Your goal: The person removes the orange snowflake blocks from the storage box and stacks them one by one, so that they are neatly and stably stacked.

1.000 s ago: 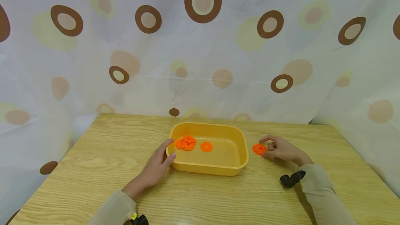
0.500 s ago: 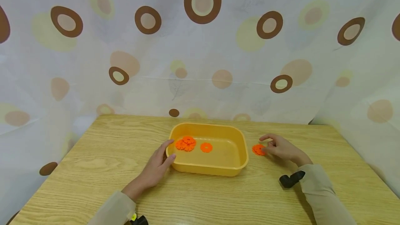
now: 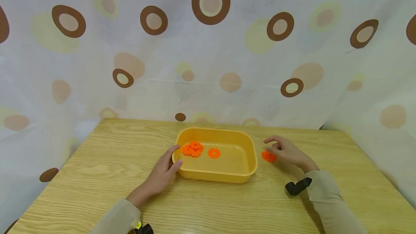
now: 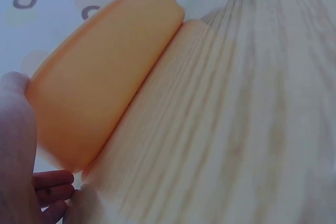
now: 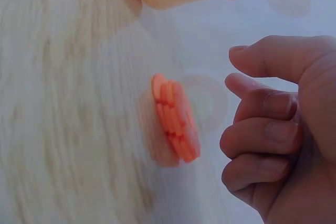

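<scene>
A yellow plastic basin point(image 3: 217, 178) stands on the table, with several orange flower-shaped discs point(image 3: 195, 150) overlapping at its left and a single orange disc point(image 3: 214, 153) near its middle. My left hand point(image 3: 160, 174) holds the basin's left end, thumb at the near corner and fingers at the side wall. Right of the basin lies a small stack of orange discs point(image 5: 176, 119), partly hidden by my right hand in the head view. That right hand point(image 3: 289, 153) hovers just above the stack and holds nothing. In the right wrist view, its thumb and index finger are apart and the other fingers curl inward.
Wood-grain table point(image 3: 208, 208) surrounds the basin. Behind it hangs a pale curtain point(image 3: 208, 46) with brown and beige ovals. A black wrist camera point(image 3: 298, 186) sits at my right sleeve, and another wrist camera point(image 3: 144, 229) at my left.
My right hand has let go of the orange disc stack, then lifted and shifted slightly left above it. The stack stays on the table. My left hand and the basin have not moved.
</scene>
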Action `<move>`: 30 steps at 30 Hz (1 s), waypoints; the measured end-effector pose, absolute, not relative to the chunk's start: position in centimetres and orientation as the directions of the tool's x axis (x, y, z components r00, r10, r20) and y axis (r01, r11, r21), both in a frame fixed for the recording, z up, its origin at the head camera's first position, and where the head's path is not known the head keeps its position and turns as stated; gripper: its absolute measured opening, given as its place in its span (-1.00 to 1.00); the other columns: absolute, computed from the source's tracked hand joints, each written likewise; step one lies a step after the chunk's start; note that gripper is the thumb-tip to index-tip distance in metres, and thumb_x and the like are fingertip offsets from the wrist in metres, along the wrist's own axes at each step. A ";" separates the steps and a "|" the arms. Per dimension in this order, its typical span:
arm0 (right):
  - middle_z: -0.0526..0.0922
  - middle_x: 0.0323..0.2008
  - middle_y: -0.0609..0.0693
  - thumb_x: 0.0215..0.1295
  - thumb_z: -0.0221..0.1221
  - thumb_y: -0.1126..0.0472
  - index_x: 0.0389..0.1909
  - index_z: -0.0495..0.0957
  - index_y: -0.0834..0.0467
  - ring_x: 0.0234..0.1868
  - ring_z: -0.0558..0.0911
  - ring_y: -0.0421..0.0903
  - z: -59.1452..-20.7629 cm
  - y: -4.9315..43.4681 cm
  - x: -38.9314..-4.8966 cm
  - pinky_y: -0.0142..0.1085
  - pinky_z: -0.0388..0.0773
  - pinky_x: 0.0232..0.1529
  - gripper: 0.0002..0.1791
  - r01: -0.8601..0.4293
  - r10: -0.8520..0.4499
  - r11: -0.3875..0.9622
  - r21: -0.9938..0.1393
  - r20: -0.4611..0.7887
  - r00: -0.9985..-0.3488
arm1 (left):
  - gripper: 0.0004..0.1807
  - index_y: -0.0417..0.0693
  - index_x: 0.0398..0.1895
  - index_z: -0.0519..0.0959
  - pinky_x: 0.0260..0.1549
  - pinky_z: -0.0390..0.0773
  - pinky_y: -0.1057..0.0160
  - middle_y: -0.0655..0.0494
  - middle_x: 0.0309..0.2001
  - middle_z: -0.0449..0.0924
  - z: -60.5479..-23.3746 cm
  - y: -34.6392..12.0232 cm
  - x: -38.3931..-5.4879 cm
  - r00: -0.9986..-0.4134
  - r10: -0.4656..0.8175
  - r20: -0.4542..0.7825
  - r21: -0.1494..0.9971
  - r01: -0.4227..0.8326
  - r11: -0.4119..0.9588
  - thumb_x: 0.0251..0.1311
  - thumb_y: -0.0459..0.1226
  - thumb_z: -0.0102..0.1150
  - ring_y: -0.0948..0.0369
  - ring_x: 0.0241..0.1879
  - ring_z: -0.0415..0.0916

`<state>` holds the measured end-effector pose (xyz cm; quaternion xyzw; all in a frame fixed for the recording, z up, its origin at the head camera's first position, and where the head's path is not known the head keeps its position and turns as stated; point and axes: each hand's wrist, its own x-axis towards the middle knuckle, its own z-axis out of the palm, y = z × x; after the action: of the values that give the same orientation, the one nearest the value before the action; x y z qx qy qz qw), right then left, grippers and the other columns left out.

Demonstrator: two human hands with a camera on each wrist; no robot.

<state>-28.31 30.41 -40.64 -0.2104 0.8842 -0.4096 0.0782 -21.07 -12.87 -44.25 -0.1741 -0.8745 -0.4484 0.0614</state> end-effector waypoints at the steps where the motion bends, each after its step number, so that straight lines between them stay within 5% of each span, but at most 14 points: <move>1: 0.23 -0.65 -0.11 0.41 0.08 0.27 0.12 0.37 0.39 -0.68 0.14 -0.29 -40.6 30.2 -28.3 -0.38 0.18 -0.60 -0.64 -0.316 -0.445 0.570 -0.758 0.039 -0.895 | -0.44 -0.07 0.43 0.17 -0.03 0.34 0.09 -0.16 0.25 0.35 -44.3 -12.9 -21.0 -0.933 0.247 0.261 0.764 0.356 0.539 0.44 -0.12 -0.06 0.09 -0.05 0.30; 30: 0.20 -0.64 -0.11 0.41 0.06 0.30 0.05 0.41 0.37 -0.67 0.13 -0.30 -37.8 26.0 -29.3 -0.39 0.17 -0.59 -0.72 -0.440 -0.510 0.480 -0.759 0.166 -0.844 | -0.44 -0.11 0.42 0.16 0.25 0.23 -0.17 -0.22 0.36 0.23 -44.0 -12.9 -21.0 -0.930 0.252 0.269 0.782 0.364 0.506 0.44 -0.14 -0.06 -0.12 0.29 0.25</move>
<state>-29.34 25.98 -37.79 -0.2764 0.8594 -0.4283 0.0411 -20.98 -12.89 -44.05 -0.1777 -0.8656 -0.4643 0.0602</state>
